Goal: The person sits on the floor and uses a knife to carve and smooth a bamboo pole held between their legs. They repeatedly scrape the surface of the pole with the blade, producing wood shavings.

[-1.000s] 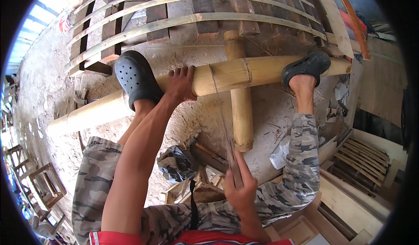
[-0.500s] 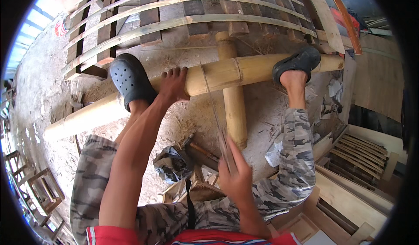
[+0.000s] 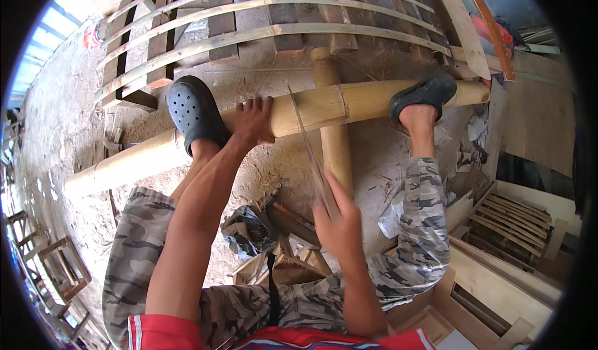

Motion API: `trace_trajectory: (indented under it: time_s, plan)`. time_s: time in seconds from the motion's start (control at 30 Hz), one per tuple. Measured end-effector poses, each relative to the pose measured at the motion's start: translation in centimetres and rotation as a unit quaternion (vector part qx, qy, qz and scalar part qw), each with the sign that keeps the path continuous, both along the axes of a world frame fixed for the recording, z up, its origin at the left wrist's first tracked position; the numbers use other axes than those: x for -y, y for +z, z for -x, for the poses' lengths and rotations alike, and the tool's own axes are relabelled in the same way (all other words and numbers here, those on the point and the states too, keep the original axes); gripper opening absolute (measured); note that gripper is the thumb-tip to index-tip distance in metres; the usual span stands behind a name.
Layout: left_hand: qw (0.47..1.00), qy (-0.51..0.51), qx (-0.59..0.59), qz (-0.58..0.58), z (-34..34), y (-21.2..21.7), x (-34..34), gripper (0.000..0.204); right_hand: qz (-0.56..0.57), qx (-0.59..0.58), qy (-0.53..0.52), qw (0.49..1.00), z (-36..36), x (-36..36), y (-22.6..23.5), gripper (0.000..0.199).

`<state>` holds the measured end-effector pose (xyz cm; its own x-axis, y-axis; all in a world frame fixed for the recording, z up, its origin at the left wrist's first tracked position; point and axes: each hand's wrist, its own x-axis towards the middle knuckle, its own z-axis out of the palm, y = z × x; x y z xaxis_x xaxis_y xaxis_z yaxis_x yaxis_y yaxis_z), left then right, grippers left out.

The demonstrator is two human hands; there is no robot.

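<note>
A thick bamboo pole (image 3: 374,99) lies crosswise in front of me, over a second bamboo piece (image 3: 336,154) underneath. My left hand (image 3: 254,122) is closed over the pole's top, left of the crossing. Just right of those fingers, a narrow saw blade (image 3: 304,129) rests against the pole, its tip beyond the far side. My right hand (image 3: 339,225) is wrapped round the saw's handle, slightly blurred, and the handle is mostly hidden. Two dark clogs press on the pole, the left clog (image 3: 194,113) beside my left hand and the right clog (image 3: 427,94) farther right.
Beyond the pole stands a slatted frame of bamboo strips (image 3: 249,35) over dark wooden beams. Below lie a hammer (image 3: 289,213) and a dark plastic bag (image 3: 246,231). Wooden furniture parts (image 3: 498,281) crowd the right side. A wooden frame (image 3: 65,269) stands at lower left.
My right hand has moved slightly forward with the saw, toward the pole. My left hand keeps its hold, and the view has shifted a little.
</note>
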<state>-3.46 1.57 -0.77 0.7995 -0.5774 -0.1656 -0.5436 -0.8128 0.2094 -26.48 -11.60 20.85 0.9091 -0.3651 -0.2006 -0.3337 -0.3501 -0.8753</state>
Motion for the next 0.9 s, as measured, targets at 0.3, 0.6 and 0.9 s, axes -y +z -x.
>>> trace_trajectory:
  time_s: [0.3, 0.6, 0.9]
  plan:
    - [0.998, -0.025, -0.001, 0.054, 0.1, -0.3, 4.5, 0.120, 0.103, -0.003, -0.036, 0.994, -13.4, 5.4, -8.6, 0.052]
    - [0.999, 0.003, 0.020, 0.031, 1.7, -0.2, 0.1, 0.111, 0.012, -0.028, -0.002, 1.000, 1.8, 0.2, 1.4, 0.055]
    - [0.999, -0.003, 0.012, 0.032, 0.2, 1.0, 3.1, 0.113, 0.022, -0.136, -0.025, 0.990, -17.0, 4.5, -7.3, 0.053]
